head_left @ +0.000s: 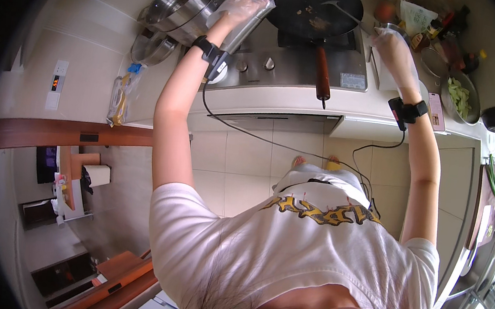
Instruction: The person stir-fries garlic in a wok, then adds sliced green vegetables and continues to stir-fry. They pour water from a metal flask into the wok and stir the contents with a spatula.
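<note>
My left hand point(241, 5), in a clear plastic glove, grips a long silvery metal object point(251, 24) at the wok's left rim; its exact kind is unclear. A dark wok point(299, 1) with a red-brown wooden handle point(322, 74) sits on the burner of a steel gas stove point(299, 67). Small browned bits of food point(319, 23) lie at the bottom of it. On the wok's right, my gloved right hand point(394, 45) holds the handle of a metal spatula point(346, 12), whose blade reaches into the wok. The fingers partly hide the handle's end.
Steel pots point(177, 2) stand left of the stove, near a glass lid or bowl point(153, 47). At right are seasoning bottles point(420, 40), a pan of cut green vegetables point(460, 97) and a phone point(436, 112). A cable point(267, 140) hangs between my wristbands.
</note>
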### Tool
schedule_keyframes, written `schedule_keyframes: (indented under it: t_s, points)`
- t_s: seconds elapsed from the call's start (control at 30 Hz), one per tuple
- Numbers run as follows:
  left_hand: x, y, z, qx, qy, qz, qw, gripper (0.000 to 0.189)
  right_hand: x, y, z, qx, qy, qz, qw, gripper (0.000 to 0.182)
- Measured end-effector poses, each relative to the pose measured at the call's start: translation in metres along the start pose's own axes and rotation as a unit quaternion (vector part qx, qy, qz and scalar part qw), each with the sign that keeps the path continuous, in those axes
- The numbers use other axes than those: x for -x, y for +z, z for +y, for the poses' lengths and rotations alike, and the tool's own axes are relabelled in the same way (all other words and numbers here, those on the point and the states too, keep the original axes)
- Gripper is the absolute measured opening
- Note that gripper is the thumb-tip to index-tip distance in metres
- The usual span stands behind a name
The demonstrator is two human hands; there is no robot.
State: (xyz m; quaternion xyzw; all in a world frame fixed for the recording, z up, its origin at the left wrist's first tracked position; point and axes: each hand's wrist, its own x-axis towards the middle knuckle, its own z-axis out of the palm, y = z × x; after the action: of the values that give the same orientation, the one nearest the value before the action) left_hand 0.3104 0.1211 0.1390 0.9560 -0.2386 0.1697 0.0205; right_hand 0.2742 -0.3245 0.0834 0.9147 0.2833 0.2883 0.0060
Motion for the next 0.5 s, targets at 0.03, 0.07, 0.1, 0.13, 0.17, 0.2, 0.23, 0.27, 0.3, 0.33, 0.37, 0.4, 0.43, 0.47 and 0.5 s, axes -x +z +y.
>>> schedule_keyframes:
  t_s: [0.03,0.07,0.1,0.13,0.17,0.2,0.23,0.27,0.3,0.33,0.37,0.4,0.43,0.47,0.5]
  points:
    - [0.007,0.007,-0.008,0.001,0.022,-0.007,1.000,0.058,-0.002,-0.004,-0.006,-0.045,0.014,0.000,0.999,0.016]
    - [0.015,0.017,-0.014,0.005,-0.095,0.040,0.995,0.047,-0.005,-0.007,-0.013,-0.090,0.027,0.000,0.996,0.017]
    - [0.011,0.020,-0.013,0.019,-0.083,0.009,0.996,0.046,-0.004,-0.009,-0.012,-0.125,0.048,-0.003,0.991,0.017]
    - [-0.007,0.017,-0.006,0.034,-0.061,-0.019,0.997,0.044,-0.001,-0.001,0.003,-0.084,0.031,0.014,0.996,0.019]
    - [-0.021,0.013,0.003,0.027,-0.012,-0.023,0.999,0.044,0.003,0.007,0.017,-0.062,0.025,0.040,0.997,0.020]
    - [-0.029,0.008,0.014,0.019,0.035,-0.029,0.999,0.044,0.006,0.011,0.024,-0.043,0.017,0.065,0.997,0.021]
    - [-0.026,0.000,0.023,0.010,0.071,-0.038,0.997,0.044,0.002,0.000,0.016,-0.033,0.002,0.088,0.996,0.022]
    - [-0.027,0.007,0.022,0.034,0.029,-0.056,0.997,0.044,-0.002,-0.015,0.013,-0.014,0.020,-0.019,1.000,0.023]
    - [-0.028,0.008,0.018,0.042,0.003,-0.067,0.997,0.044,-0.003,-0.015,0.013,0.025,0.001,-0.016,1.000,0.023]
    - [-0.029,0.011,0.013,0.050,-0.024,-0.079,0.995,0.044,-0.005,-0.011,0.015,0.063,-0.019,-0.013,0.998,0.023]
    - [-0.029,0.019,0.003,0.048,-0.036,-0.089,0.994,0.043,-0.006,-0.007,0.015,0.100,-0.039,-0.011,0.994,0.024]
    - [-0.033,0.024,0.002,0.049,-0.043,-0.097,0.993,0.043,-0.005,-0.007,0.014,0.067,-0.011,-0.039,0.997,0.024]
    - [-0.035,0.028,0.000,0.036,-0.044,-0.101,0.993,0.043,-0.005,-0.007,0.013,0.033,0.017,-0.067,0.997,0.025]
    - [-0.037,0.031,-0.002,0.023,-0.045,-0.104,0.993,0.043,-0.005,-0.007,0.012,-0.001,0.044,-0.094,0.995,0.025]
    - [-0.040,0.033,-0.001,0.012,-0.045,-0.108,0.993,0.043,-0.005,-0.010,0.012,-0.035,0.057,-0.086,0.994,0.026]
